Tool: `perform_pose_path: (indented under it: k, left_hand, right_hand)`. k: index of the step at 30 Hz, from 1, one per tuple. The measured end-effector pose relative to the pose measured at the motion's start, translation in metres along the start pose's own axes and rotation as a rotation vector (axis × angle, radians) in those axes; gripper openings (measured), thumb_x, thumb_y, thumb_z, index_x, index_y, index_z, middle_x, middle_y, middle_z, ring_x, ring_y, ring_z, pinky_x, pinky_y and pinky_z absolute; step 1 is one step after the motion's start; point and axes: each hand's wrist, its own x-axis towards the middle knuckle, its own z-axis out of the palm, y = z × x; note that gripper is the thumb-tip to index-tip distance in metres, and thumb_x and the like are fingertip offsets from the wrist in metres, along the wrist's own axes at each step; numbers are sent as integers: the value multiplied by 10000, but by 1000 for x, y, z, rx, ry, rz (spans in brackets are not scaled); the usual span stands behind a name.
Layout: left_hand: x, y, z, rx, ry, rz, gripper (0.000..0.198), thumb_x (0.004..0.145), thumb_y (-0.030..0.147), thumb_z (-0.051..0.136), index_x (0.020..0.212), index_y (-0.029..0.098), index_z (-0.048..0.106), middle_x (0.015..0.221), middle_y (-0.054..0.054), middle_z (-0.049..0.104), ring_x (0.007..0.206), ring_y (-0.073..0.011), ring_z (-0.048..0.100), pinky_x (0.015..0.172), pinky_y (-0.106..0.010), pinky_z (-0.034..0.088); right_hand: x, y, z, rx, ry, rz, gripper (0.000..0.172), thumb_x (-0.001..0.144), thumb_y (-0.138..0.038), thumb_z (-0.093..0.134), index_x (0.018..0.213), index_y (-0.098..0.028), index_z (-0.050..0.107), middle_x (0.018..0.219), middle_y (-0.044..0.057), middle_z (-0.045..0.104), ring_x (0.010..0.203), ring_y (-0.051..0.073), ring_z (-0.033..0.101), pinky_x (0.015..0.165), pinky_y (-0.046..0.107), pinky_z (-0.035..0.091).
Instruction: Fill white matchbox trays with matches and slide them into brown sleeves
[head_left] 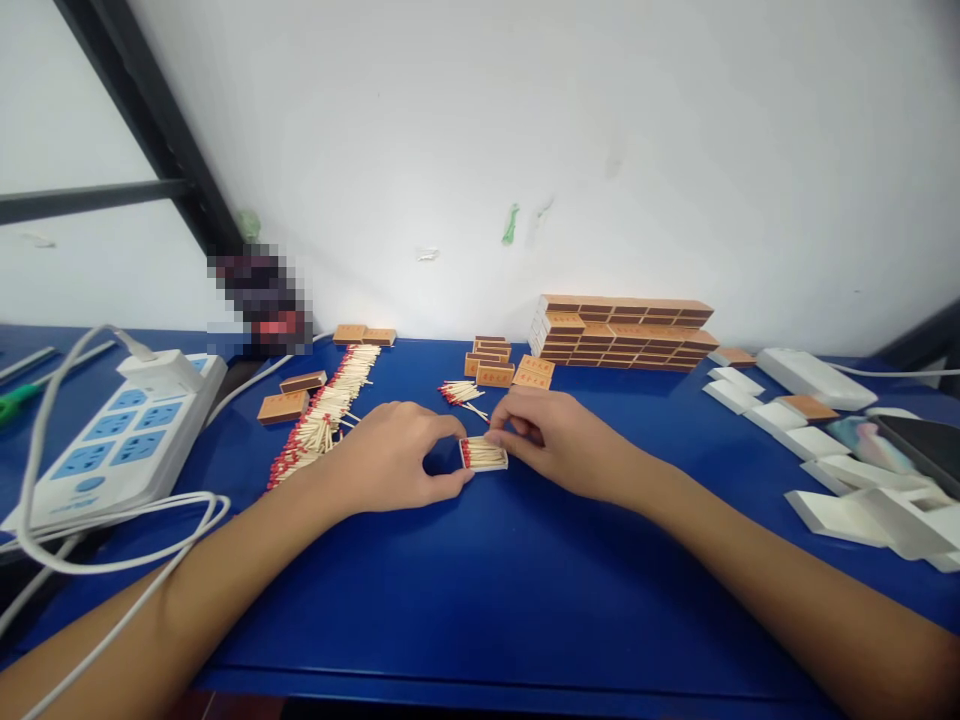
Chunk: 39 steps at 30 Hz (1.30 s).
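Note:
A small open matchbox tray (484, 454) full of red-tipped matches lies on the blue table (480, 600). My left hand (394, 457) pinches the tray's left end between thumb and forefinger. From the right, my right hand (551, 435) touches the tray's far right corner with curled fingertips. A long row of loose matches (326, 415) lies to the left, and a small bunch of matches (461, 395) sits just behind the tray.
Stacked orange matchboxes (626, 333) stand against the wall, with a few loose boxes (499, 365) in front. White inner trays (825, 450) lie at the right. A white power strip (127, 430) with cables sits at the left.

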Motion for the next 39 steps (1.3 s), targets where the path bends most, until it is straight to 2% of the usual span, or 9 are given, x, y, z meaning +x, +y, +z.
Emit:
perform_pose_path:
  k: [3, 5, 10, 15, 18, 22, 27, 35, 39]
  left_hand:
    - [-2, 1, 2, -2, -12, 13, 265, 908, 446, 668, 1015, 227, 772, 659, 20, 633, 598, -162, 558, 602, -296, 326]
    - [-2, 1, 4, -4, -15, 25, 267, 911, 453, 664, 1012, 230, 771, 674, 17, 647, 609, -164, 570, 605, -297, 333]
    - [-1, 2, 5, 10, -3, 37, 275, 920, 442, 658, 1042, 227, 780, 686, 6, 664, 618, -173, 593, 612, -299, 348]
    - [-1, 3, 3, 12, -9, 47, 278, 920, 443, 658, 1032, 220, 781, 677, 2, 665, 616, -178, 611, 598, -297, 351]
    - [-1, 3, 4, 13, -5, 46, 279, 918, 439, 663, 1035, 217, 784, 659, 6, 655, 603, -173, 604, 594, -292, 355]
    - [-2, 2, 5, 1, -2, 49, 292, 911, 454, 672, 1048, 222, 783, 648, 11, 642, 600, -175, 593, 593, -288, 356]
    - [-2, 5, 3, -17, -4, 65, 254, 906, 424, 671, 1022, 223, 776, 666, 19, 646, 596, -166, 583, 595, -292, 347]
    - [-3, 9, 3, 4, -29, 71, 259, 916, 430, 648, 1004, 224, 777, 704, -2, 684, 637, -183, 611, 615, -302, 364]
    - [-4, 9, 4, -12, -24, 85, 246, 907, 421, 671, 1005, 223, 778, 745, -3, 718, 654, -179, 635, 607, -300, 370]
  right_hand:
    - [9, 10, 5, -13, 143, 70, 119, 1005, -287, 642, 922, -205, 669, 787, -8, 574, 698, 143, 508, 655, 300, 387]
    - [15, 16, 9, -14, 170, 110, 138, 984, -306, 667, 894, -201, 667, 800, 2, 593, 701, 147, 514, 651, 303, 388]
    - [20, 17, 14, -65, 89, 99, 243, 990, -335, 646, 793, -196, 617, 854, 31, 619, 742, 158, 535, 658, 308, 385]
    - [22, 12, 16, -93, 58, 143, 208, 976, -342, 664, 834, -194, 631, 916, 37, 637, 755, 155, 544, 666, 307, 385]
    - [25, 12, 15, -93, 40, 161, 218, 962, -328, 680, 802, -190, 625, 887, 36, 639, 757, 159, 543, 663, 307, 380]
    - [22, 14, 6, -79, -2, 158, 214, 974, -314, 659, 800, -194, 621, 838, 35, 634, 761, 173, 537, 655, 309, 364]
    - [19, 15, -6, -59, 16, 95, 154, 1004, -280, 615, 882, -187, 623, 926, 55, 636, 811, 181, 553, 706, 309, 405]
    - [24, 6, 6, -83, -23, 82, 131, 1009, -249, 585, 891, -197, 605, 981, 66, 659, 852, 190, 577, 712, 313, 406]
    - [24, 5, 7, -134, -9, 139, 281, 1009, -362, 614, 779, -203, 583, 900, 58, 659, 792, 189, 565, 674, 322, 381]
